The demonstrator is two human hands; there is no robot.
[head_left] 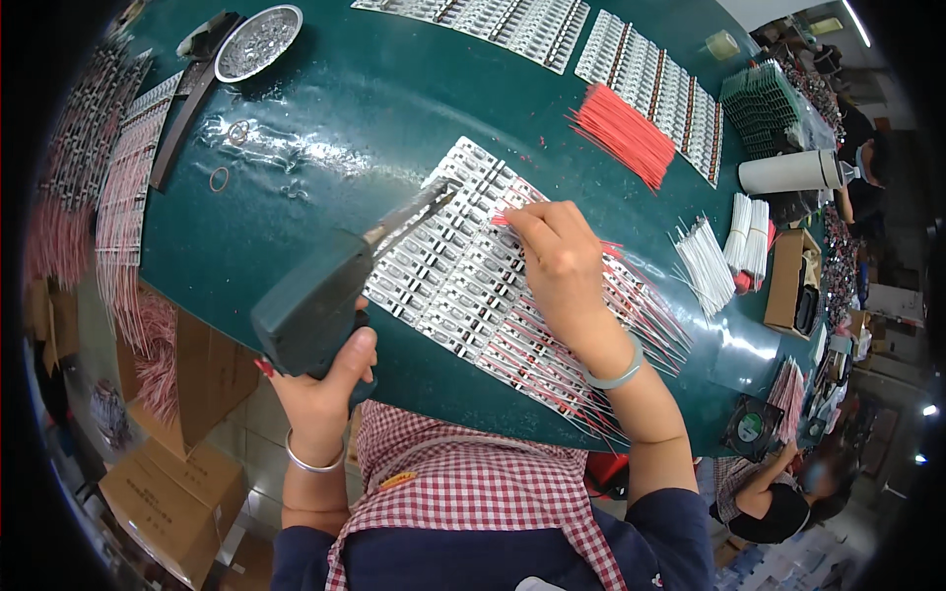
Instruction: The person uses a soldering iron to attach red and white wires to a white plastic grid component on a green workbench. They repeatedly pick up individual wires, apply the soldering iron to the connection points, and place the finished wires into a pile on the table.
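My left hand (330, 382) is wrapped around the grip of a dark green, pistol-shaped soldering gun (313, 300). Its metal tip reaches over the far left part of a white circuit board panel (448, 281) on the green table. Rows of small identical boards make up this panel, and red and white wires (641, 300) trail off its right and near sides. Above the panel's middle, my right hand (564, 271) pinches a short red wire (501, 219), its end close to the boards. The fingers hide part of that wire.
A bundle of red wires (626, 133) lies beyond the panel, near further panels (655, 84). White wires (705, 266), a white bottle (791, 173) and a small black fan (753, 426) are at right. A metal bowl (221, 67) and wired panels (128, 217) stand left. Other people sit at right.
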